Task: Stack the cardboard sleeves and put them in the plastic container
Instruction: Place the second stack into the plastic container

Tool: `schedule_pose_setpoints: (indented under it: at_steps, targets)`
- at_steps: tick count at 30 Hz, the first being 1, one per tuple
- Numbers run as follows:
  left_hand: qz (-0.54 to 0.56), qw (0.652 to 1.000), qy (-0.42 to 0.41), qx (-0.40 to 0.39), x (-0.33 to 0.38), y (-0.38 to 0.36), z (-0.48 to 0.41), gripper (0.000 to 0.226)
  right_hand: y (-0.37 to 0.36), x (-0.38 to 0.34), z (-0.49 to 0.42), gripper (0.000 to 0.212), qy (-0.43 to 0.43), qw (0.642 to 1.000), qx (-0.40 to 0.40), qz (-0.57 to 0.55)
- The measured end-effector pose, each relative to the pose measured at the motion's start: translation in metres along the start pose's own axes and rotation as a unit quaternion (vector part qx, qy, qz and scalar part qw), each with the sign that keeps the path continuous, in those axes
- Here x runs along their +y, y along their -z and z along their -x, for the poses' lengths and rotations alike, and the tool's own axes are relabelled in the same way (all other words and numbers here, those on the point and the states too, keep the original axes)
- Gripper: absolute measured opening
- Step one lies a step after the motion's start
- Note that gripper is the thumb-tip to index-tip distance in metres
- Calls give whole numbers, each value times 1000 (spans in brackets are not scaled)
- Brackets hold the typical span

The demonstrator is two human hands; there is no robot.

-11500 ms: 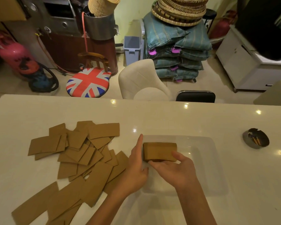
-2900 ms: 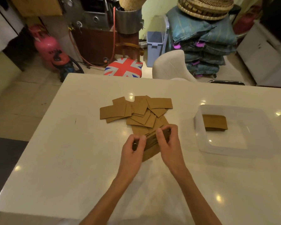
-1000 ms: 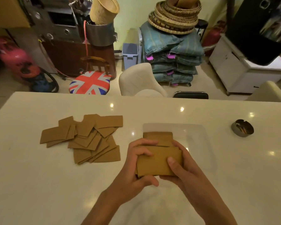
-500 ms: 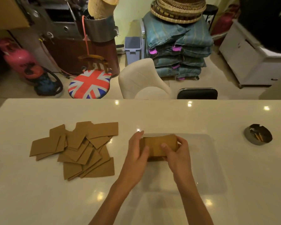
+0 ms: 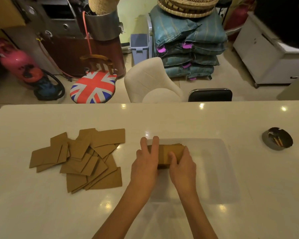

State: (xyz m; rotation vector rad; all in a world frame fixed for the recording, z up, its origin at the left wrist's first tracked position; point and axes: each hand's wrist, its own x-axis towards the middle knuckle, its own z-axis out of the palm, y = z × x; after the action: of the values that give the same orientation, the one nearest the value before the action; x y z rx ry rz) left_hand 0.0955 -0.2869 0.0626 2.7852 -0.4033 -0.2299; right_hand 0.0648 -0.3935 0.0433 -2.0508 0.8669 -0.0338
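Both hands on one stack of cardboard sleeves [image 5: 170, 153], inside the plastic container [image 5: 219, 169] at its far-left corner. Left hand [image 5: 144, 167] squares the left end, fingers [image 5: 154, 145] draped over the top; right hand [image 5: 183, 167] cups the right end, thumb on top, so the fingers of both are closed on the stack, probably to keep edges aligned while seating it. Loose sleeves [image 5: 86, 157] are fanned in one pile toward the surface's left edge; a dozen or more, overlap blocks an exact count. One container, one ashtray [image 5: 277, 138] near the right edge.
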Motion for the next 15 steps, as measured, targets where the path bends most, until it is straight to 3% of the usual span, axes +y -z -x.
schedule_pose_setpoints:
  at_steps: [4, 9, 13, 15]
  targets:
    - [-38, 999, 22, 26, 6, -1, 3, 93, 5, -5, 0, 77, -43, 996, -22, -78]
    - [-40, 999, 16, 11, 6, 3, 2, 89, 7, -7, 3, 71, -60, 986, -48, -147]
    - [-37, 999, 24, 6, 7, 7, 1, 85, 11, -9, 4, 40, -49, 984, -62, -158]
    - [-40, 999, 28, 7, 7, 8, -1, 86, 12, -9, 4, 53, -53, 983, -73, -160]
